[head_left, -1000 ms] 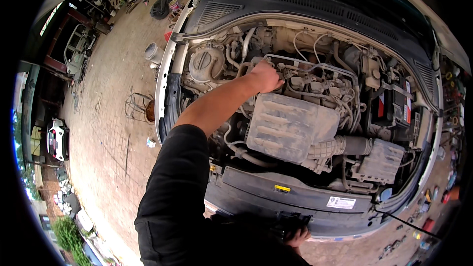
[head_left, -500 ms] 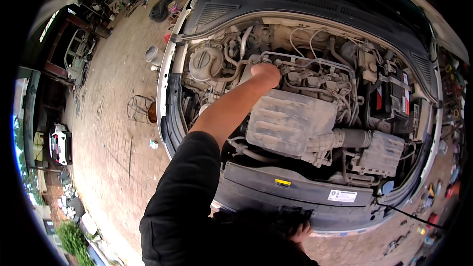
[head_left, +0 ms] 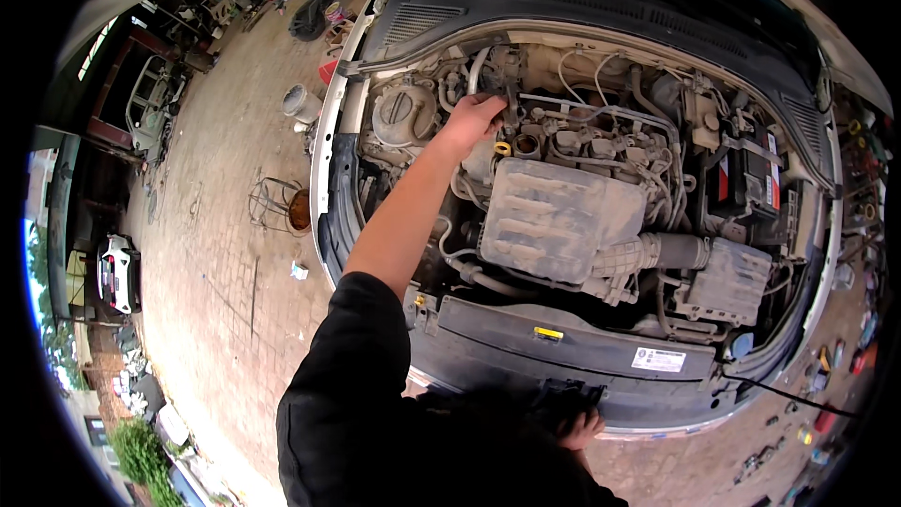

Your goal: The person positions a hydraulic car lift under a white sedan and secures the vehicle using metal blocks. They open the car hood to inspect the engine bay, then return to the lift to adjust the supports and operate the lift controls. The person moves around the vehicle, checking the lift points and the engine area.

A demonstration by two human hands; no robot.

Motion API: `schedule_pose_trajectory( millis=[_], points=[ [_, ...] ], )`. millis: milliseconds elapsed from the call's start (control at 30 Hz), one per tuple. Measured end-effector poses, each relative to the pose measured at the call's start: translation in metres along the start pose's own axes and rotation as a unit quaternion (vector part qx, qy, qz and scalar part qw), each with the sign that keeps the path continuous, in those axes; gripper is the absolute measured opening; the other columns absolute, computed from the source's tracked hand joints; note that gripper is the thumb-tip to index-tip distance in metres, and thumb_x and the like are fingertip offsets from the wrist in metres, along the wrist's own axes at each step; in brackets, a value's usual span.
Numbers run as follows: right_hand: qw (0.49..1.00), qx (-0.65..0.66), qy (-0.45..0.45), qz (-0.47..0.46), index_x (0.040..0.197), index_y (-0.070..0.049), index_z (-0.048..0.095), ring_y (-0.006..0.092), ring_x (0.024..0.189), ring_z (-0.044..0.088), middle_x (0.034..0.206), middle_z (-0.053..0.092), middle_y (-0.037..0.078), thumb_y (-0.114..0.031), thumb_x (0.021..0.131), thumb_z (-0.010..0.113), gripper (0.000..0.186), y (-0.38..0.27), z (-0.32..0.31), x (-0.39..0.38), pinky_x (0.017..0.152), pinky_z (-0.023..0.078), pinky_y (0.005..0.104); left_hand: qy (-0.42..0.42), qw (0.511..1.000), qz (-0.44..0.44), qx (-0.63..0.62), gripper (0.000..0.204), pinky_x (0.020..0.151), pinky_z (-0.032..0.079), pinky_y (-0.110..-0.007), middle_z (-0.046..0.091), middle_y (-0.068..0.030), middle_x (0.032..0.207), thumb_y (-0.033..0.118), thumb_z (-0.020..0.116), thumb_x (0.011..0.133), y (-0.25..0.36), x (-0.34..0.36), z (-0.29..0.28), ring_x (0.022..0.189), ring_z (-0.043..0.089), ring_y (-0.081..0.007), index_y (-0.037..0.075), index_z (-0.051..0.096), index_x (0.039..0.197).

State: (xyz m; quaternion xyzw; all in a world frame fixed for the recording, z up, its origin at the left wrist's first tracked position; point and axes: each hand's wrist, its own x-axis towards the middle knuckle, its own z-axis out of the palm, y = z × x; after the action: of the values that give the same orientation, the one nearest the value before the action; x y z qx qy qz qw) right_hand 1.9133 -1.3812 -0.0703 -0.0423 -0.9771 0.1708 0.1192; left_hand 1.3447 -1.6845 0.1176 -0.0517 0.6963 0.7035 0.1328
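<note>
I lean over an open car engine bay (head_left: 601, 38). My left arm, in a black sleeve, reaches far in. My left hand (head_left: 474, 119) is at the back left of the engine, fingers closed around a small dark part (head_left: 510, 105) beside a yellow-ringed filler opening (head_left: 503, 147). A dusty grey engine cover (head_left: 554, 216) lies just right of my forearm. My right hand (head_left: 584, 428) rests low on the car's front edge next to a dark latch piece (head_left: 563, 396). Only its knuckles show, so its grip is unclear.
A round reservoir cap (head_left: 404, 113) sits left of my left hand. The battery (head_left: 746, 178) and an air box (head_left: 727, 277) are on the right. A brick-paved yard (head_left: 216, 253) with a wire stand (head_left: 272, 202), a bucket (head_left: 300, 103) and scattered tools (head_left: 826, 366) surrounds the car.
My left hand has moved from the top middle of the engine toward the back left and now grips the dark part. My right hand stays on the front edge.
</note>
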Motion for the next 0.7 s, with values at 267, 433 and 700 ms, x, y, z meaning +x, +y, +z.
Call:
schedule_pose_trajectory(
  millis=[267, 433, 700],
  points=[
    [1.000, -0.006, 0.013, -0.012, 0.102, -0.005, 0.059, 0.0380, 0.095, 0.049, 0.112, 0.054, 0.016, -0.017, 0.078, 0.057, 0.028, -0.001, 0.000, 0.009, 0.081, 0.039, 0.0492, 0.018, 0.952, 0.105, -0.289, 0.027, 0.058, 0.047, -0.026, 0.069, -0.0075, 0.085, 0.022, 0.073, 0.083, -0.070, -0.223, -0.082, 0.071, 0.064, -0.0153, 0.006, 0.063, 0.101],
    [0.998, -0.012, 0.049, -0.040, 0.105, -0.004, 0.060, 0.0372, 0.098, 0.052, 0.109, 0.057, 0.017, -0.022, 0.086, 0.055, 0.026, -0.018, -0.006, 0.018, 0.084, 0.039, 0.0483, 0.203, 0.959, 0.095, -0.173, 0.017, 0.066, 0.049, -0.027, 0.069, -0.0065, 0.094, 0.010, 0.066, 0.089, -0.145, -0.316, -0.127, 0.080, 0.065, -0.0152, 0.004, 0.063, 0.105],
    [0.998, -0.048, 0.007, -0.047, 0.111, -0.004, 0.059, 0.0378, 0.105, 0.049, 0.116, 0.055, 0.017, -0.030, 0.090, 0.053, 0.034, -0.005, -0.002, 0.013, 0.087, 0.037, 0.0468, 0.425, 0.835, 0.186, 0.296, 0.032, 0.087, 0.045, -0.032, 0.058, -0.0060, 0.114, 0.007, 0.074, 0.077, -0.241, -0.382, -0.141, 0.102, 0.055, -0.0200, 0.009, 0.067, 0.108]
  ],
)
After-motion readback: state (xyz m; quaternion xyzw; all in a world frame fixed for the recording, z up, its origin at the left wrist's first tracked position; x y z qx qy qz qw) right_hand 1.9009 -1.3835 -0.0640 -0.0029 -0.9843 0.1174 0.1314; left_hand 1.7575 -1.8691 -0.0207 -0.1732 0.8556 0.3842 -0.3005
